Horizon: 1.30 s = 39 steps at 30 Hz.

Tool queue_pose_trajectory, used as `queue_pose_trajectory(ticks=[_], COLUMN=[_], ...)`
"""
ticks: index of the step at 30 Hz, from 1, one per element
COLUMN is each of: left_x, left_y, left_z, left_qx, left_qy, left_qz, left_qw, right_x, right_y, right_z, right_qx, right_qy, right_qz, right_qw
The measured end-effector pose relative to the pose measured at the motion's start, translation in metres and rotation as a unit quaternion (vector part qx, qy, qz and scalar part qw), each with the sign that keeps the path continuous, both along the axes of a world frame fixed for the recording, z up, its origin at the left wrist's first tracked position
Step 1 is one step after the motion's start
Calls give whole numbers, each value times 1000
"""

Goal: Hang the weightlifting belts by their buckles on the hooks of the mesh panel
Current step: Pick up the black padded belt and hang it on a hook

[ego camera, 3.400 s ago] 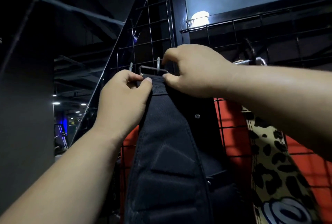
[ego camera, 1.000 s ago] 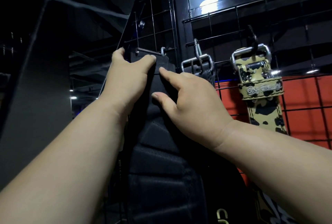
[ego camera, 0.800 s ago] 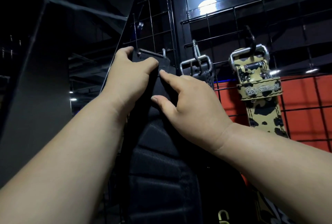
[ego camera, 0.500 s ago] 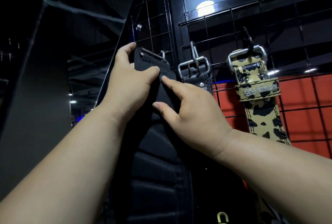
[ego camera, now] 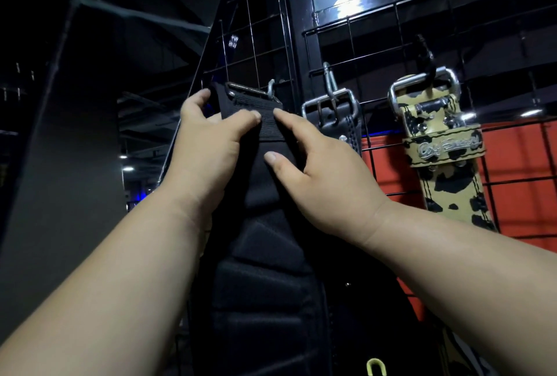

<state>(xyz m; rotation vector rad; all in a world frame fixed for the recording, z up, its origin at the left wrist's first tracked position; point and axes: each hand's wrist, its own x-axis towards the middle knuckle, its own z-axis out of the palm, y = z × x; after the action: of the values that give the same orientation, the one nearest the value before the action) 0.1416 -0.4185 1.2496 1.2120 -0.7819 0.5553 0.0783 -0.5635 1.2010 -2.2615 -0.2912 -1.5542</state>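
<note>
A black padded weightlifting belt (ego camera: 265, 270) hangs down the middle of the view. Its metal buckle (ego camera: 250, 93) sits at the top against a silver hook (ego camera: 270, 86) of the black mesh panel (ego camera: 259, 29). My left hand (ego camera: 208, 146) grips the webbing strap just under the buckle, thumb in front and fingers behind. My right hand (ego camera: 316, 170) pinches the same strap from the right with forefinger and thumb. Whether the buckle sits over the hook I cannot tell.
A black leather belt (ego camera: 337, 118) hangs by its buckle on a neighbouring hook. A yellow camouflage belt (ego camera: 443, 158) hangs further right on the mesh. A black upright post (ego camera: 301, 29) divides the two mesh sections. An orange-red wall (ego camera: 518, 177) shows behind the grid.
Since 3.4 s ago the black belt went up and left from the middle hook area to the left mesh section. In the last second both hands shifted slightly and my right forefinger closed onto the strap.
</note>
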Motion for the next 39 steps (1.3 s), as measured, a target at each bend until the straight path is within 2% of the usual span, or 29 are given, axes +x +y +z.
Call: queue_pose_trajectory(ticks=[3, 7, 12, 19, 25, 28, 32, 36, 39], left_x=[8, 6, -1, -2, 3, 2, 3, 5, 8], left_y=[1, -1, -3, 4, 10, 17, 24, 25, 23], left_z=[16, 23, 17, 20, 28, 33, 41, 38, 37], left_qx=[12, 62, 39, 53, 66, 104, 135, 135, 100], left_qy=[35, 73, 37, 2, 35, 79, 83, 92, 89], left_qz=[19, -44, -59, -113, -186, -193, -205, -221, -219], left_qw=[999, 994, 997, 992, 980, 972, 966, 961, 966], right_x=[2, 2, 1, -6, -17, -22, -26, -25, -24], right_y=[0, 0, 1, 8, 15, 21, 30, 35, 35], right_z=[-1, 1, 1, 5, 15, 23, 34, 29, 24], right_qx=[-1, 0, -1, -9, -4, 10, -1, -9, 1], right_qy=[-3, -15, -19, -43, -64, -66, -70, -66, -68], right_qz=[2, 13, 20, 28, 34, 41, 22, 1, -1], right_qw=[1000, 1000, 1000, 999, 997, 997, 997, 998, 998])
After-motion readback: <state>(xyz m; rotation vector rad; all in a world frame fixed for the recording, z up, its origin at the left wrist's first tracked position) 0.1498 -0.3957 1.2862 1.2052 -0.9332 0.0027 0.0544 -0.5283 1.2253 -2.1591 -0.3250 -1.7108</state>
